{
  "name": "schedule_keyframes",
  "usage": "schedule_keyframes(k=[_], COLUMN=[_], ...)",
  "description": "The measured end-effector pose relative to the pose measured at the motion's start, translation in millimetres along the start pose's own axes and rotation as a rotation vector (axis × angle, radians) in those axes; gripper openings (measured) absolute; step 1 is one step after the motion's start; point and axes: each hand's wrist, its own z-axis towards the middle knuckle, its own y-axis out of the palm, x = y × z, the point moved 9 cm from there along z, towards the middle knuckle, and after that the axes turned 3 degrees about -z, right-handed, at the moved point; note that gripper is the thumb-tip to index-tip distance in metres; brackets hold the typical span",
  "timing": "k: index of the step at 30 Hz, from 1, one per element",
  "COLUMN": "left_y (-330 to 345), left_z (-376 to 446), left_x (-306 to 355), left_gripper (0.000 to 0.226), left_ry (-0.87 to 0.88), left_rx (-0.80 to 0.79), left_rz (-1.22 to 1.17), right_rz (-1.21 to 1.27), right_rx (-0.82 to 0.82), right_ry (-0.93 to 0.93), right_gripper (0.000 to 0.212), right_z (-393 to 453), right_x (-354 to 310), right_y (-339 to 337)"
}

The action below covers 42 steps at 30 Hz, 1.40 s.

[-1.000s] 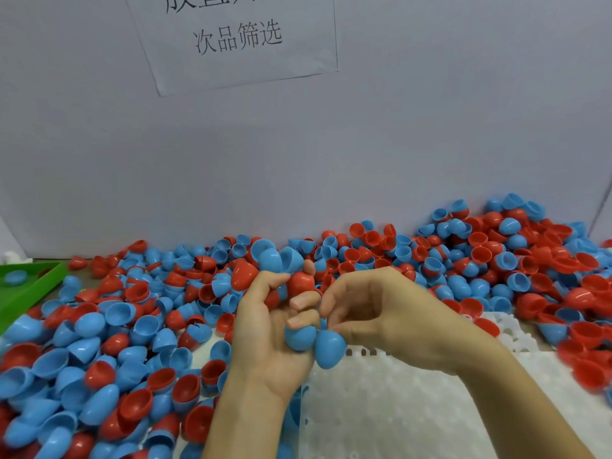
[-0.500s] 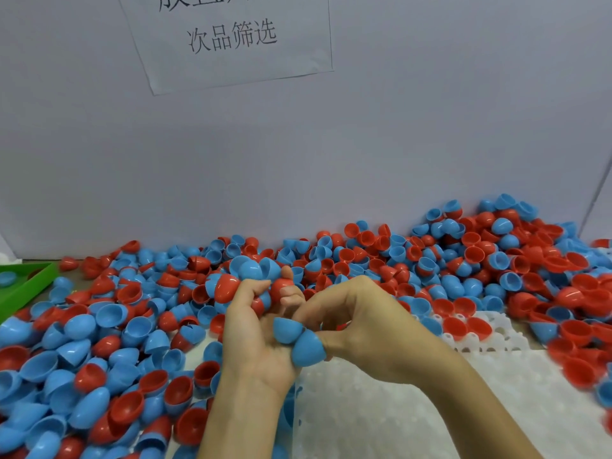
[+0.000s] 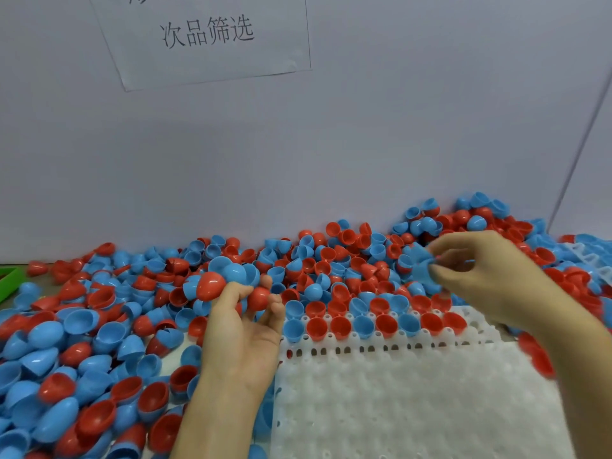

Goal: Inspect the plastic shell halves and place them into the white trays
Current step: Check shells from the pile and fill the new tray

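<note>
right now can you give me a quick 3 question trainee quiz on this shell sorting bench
1. True or false: the right hand pinches a blue shell half.
2. Multiple choice: the left hand holds
A. nothing
B. only blue halves
C. a bunch of red and blue halves
3. Fill in: the shell halves already seated in the white tray fill its ____ rows, next to the loose pile.

Key
1. True. It is lifted above the pile, though blurred.
2. C.
3. Far. They sit open side up; the near part of the tray is bare.
</note>
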Motion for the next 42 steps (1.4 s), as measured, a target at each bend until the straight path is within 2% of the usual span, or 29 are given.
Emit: schedule_keyframes(k=[3, 6, 10, 15, 25, 28, 30, 33, 36, 38, 40, 42], left_y=[0.7, 4.8, 9.5, 17.9, 20.2, 19.4, 20.0, 22.0, 23.3, 28.0, 35.2, 39.0], left_z=[1.0, 0.5, -1.0, -6.1, -5.6, -5.5, -6.2, -7.5, -7.0, -8.6, -11.6, -13.7], left_x=[-0.2, -0.9, -5.1, -13.1, -15.4, -16.4, -16.3, -15.1, -13.6, -12.7, -12.0, -12.0], left_gripper=[0.022, 0.016, 0.016, 0.015, 0.022, 0.020, 0.017, 0.016, 0.023, 0.026, 0.036, 0.048], left_ry=[0.022, 0.036, 0.018, -0.022, -0.034, -0.040, -0.030, 0.007, 0.078, 0.150, 0.214, 0.237], left_rx=[-0.013, -0.039, -0.071, -0.127, -0.163, -0.172, -0.181, -0.181, -0.177, -0.213, -0.265, -0.307], left_rz=[0.060, 0.123, 0.205, 0.277, 0.310, 0.334, 0.369, 0.453, 0.606, 0.729, 0.819, 0.853], right_rz=[-0.235, -0.289, -0.337, -0.360, -0.377, -0.358, -0.340, -0.093, 0.172, 0.221, 0.152, 0.112], right_rx=[0.029, -0.015, -0.087, -0.066, -0.119, -0.074, -0.037, -0.014, -0.069, -0.136, -0.138, -0.083], right_ry=[0.196, 0.339, 0.416, 0.463, 0.389, 0.317, 0.161, -0.101, -0.317, -0.380, -0.400, -0.401], right_gripper=[0.022, 0.023, 0.031, 0.035, 0.041, 0.036, 0.027, 0.018, 0.025, 0.038, 0.046, 0.034], right_z=[1.5, -2.3, -1.9, -0.8, 2.3, 3.8, 6.3, 0.5, -16.1, -24.6, -27.8, -26.1], right_x=[53.3, 86.4, 106.8, 114.7, 106.5, 85.5, 52.4, -20.5, -93.4, -120.0, -129.3, -129.5], right_y=[-15.1, -8.0, 17.6, 25.1, 17.1, 0.1, -8.4, -8.3, 10.0, 33.6, 53.9, 61.9])
